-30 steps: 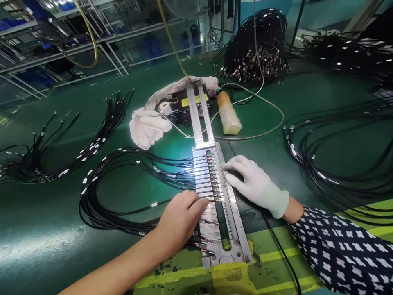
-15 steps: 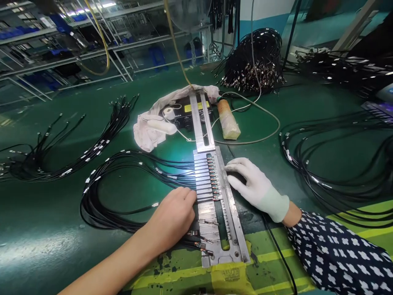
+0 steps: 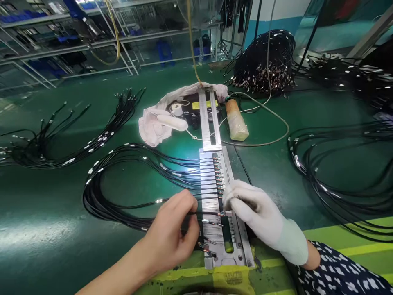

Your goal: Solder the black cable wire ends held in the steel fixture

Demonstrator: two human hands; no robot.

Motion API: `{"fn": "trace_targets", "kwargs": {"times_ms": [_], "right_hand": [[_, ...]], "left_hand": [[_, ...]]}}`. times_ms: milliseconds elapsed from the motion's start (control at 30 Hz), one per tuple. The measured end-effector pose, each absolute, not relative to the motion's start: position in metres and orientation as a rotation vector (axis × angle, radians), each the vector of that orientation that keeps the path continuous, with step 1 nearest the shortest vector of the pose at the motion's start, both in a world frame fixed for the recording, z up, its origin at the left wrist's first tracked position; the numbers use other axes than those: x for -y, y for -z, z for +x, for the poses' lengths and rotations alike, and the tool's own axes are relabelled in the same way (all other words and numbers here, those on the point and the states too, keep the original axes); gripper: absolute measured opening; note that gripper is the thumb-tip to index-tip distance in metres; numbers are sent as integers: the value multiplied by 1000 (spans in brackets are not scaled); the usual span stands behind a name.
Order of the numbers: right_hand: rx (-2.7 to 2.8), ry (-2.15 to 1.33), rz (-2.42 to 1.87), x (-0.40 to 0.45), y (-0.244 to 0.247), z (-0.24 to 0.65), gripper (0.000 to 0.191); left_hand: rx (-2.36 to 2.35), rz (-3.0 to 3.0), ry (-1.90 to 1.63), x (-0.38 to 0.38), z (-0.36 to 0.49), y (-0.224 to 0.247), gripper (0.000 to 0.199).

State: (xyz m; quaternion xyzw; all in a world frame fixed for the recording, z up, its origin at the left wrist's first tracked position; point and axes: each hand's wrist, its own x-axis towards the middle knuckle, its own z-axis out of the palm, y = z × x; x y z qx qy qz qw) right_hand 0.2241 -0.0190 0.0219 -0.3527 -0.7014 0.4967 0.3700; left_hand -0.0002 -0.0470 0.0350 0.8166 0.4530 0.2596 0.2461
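Before you on the workbench lies the slotted cable fixture, a row of cable ends in its grooves; left of it — a looped cable bundle, with another bundle farther out; behind it, the control box, a cloth to that box's left and a wrapped bottle right; coiled cables lie far right.

The left hand is bare, with no sleeve on the visible forearm. The right hand wears a white glove with a pale green cuff, and a dark navy sleeve patterned with small white shapes covers that arm above the wrist.
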Motion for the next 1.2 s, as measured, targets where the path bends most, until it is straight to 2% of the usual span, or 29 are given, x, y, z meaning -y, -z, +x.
{"fn": "trace_targets", "kwargs": {"times_ms": [133, 500, 700, 800, 1000, 1200], "right_hand": [[1827, -1354, -790, 23, -21, 227, 19], [1584, -1814, -929, 27, -23, 222, 28], [1414, -1996, -959, 27, -21, 220, 34], [1448, -1911, -1067, 31, -21, 222, 42], [1579, -1501, -1481, 45, -7, 239, 50], [1793, -1329, -1377, 39, 12, 246, 36]], "left_hand": [[-1221, 2144, -792, 52, 0, -28, 20], [-945, 2085, -956, 60, -3, -21, 28], [-831, 2190, -877, 58, -7, -22, 53], [-817, 2343, -745, 58, -7, -23, 57], [-870, 2556, -588, 62, -3, -17, 58], [-948, 2582, -600, 63, 3, -11, 51]]}}
